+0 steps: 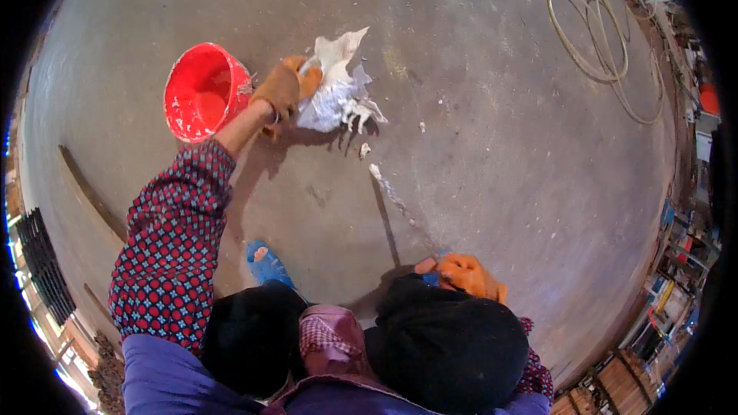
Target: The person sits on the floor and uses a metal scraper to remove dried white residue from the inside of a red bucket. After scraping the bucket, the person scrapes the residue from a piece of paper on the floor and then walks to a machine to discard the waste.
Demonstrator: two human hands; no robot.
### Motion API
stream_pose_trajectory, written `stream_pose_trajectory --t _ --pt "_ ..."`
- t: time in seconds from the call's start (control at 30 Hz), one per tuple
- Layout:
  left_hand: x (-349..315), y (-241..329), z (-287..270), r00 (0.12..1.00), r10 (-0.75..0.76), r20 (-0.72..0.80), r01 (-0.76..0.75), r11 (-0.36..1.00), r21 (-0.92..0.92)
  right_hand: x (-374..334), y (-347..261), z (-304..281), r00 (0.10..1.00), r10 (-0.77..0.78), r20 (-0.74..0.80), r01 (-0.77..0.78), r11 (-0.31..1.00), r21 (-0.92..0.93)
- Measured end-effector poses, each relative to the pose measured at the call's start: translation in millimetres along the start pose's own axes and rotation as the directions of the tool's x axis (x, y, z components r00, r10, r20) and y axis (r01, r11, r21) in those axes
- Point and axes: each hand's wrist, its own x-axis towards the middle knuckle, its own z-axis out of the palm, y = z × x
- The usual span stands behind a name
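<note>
My left hand (pixel 288 91), in an orange-brown work glove, is closed on a crumpled white plastic bag (pixel 332 96) low over the concrete floor. The bag's edges are torn and ragged. Just left of that hand is a red bucket (pixel 201 92), its mouth turned toward me and white residue on its rim and wall. By my right knee, my right hand (pixel 467 277) in an orange glove grips a thin stick (pixel 405 207) caked with white material. The stick's tip points up and left, toward a small white lump (pixel 364 151) on the floor.
My blue sandal (pixel 269 265) is planted between the bucket and my knees. A coiled pale hose (pixel 603 54) lies at the far right. Tools and wood line the right edge. A curved strip (pixel 91 190) and a stack of dark bars (pixel 44 261) are at left.
</note>
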Motion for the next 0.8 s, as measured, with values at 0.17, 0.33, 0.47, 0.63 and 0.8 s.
stream_pose_trajectory --t 0.17,0.33,0.47,0.63,0.8 --pt "-48 -27 36 0.997 -0.015 0.073 0.028 0.985 -0.172 31 -32 1 0.951 0.210 0.226 -0.252 0.952 0.176" --pt "-69 1 60 0.996 0.045 0.081 -0.031 0.986 -0.162 36 -47 -5 0.956 0.202 0.215 -0.235 0.961 0.142" --pt "-62 -14 57 0.997 0.012 0.072 -0.007 0.998 -0.067 46 -94 -5 0.956 0.222 0.192 -0.217 0.975 -0.048" --pt "-9 57 -30 0.903 0.430 -0.010 -0.428 0.900 0.085 55 -213 -29 0.980 0.198 0.034 -0.167 0.895 -0.413" --pt "-15 81 -56 0.999 0.035 -0.032 -0.043 0.953 -0.299 22 -271 -34 0.984 0.166 0.067 -0.137 0.940 -0.313"
